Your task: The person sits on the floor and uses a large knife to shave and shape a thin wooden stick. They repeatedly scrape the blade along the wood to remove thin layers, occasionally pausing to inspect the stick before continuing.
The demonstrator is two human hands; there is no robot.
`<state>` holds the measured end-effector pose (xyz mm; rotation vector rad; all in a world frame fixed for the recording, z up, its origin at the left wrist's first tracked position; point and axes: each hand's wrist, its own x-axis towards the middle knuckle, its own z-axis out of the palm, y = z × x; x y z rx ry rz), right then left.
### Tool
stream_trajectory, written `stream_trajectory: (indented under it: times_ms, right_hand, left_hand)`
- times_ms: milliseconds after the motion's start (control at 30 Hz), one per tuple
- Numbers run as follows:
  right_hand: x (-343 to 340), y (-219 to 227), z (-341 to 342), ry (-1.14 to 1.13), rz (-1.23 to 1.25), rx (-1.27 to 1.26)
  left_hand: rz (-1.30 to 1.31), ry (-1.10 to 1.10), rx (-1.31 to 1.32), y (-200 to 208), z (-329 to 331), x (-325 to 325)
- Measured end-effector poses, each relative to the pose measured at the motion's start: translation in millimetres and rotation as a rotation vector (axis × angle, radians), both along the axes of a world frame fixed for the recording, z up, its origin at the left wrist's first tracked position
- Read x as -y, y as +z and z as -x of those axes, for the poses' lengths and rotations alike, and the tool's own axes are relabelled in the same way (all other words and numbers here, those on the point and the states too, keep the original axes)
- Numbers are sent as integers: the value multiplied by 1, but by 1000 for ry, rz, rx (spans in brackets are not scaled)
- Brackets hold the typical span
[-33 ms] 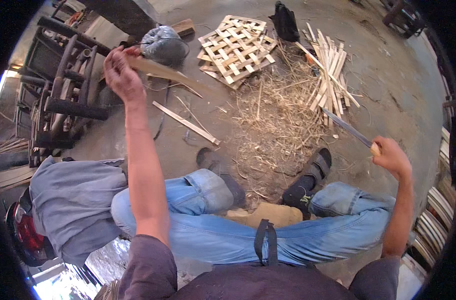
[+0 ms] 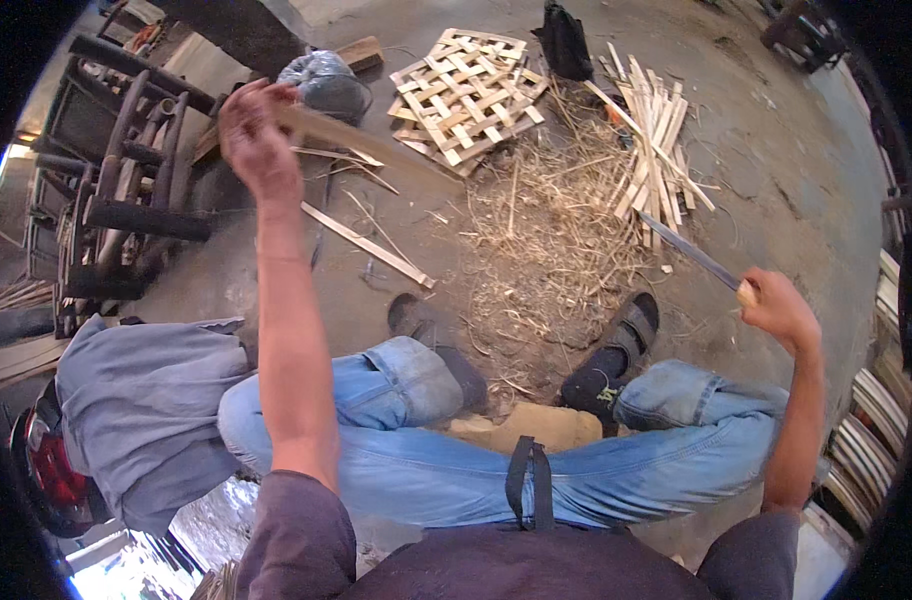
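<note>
Strip (image 2: pixel 376 145) and knife (image 2: pixel 694 252) were in separate hands, well apart. The step in hand looked like thinning or trimming wood strips by blade, judging by the shavings (image 2: pixel 546 225) on the floor (image 2: pixel 766 180); at this moment no cut was being made. A further cut would call for bringing strip and blade together over that litter, with the left fingers well clear of the edge.

The left hand (image 2: pixel 261 140) was raised on the far left, fingers curled closed around one end of the strip. Most of the strip's length lay beyond the fingertips, slanting down to the right over the floor to a free end short of the panel's (image 2: pixel 468 95) near corner. Blur hid exactly how thumb and fingers pressed on it.

The right hand (image 2: pixel 779 310) was closed in a fist around the knife's pale handle, with no gap between fingers and grip. The blade ran up and left, its tip by the near end of the pile (image 2: pixel 658 150); whether they touched I could not tell. A loose slat (image 2: pixel 369 245) lay on the floor below the held strip.
</note>
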<state>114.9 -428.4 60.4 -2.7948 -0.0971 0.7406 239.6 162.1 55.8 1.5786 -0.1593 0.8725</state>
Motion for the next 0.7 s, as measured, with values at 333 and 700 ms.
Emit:
stream_trajectory:
  times_ms: [333, 700]
  right_hand:
    - [-14, -11, -5, 13, -80, 39]
    - [-74, -23, -7, -132, -417, 125]
  left_hand:
    - [185, -339, -389, -58, 3, 77]
    - [278, -394, -395, -57, 13, 97]
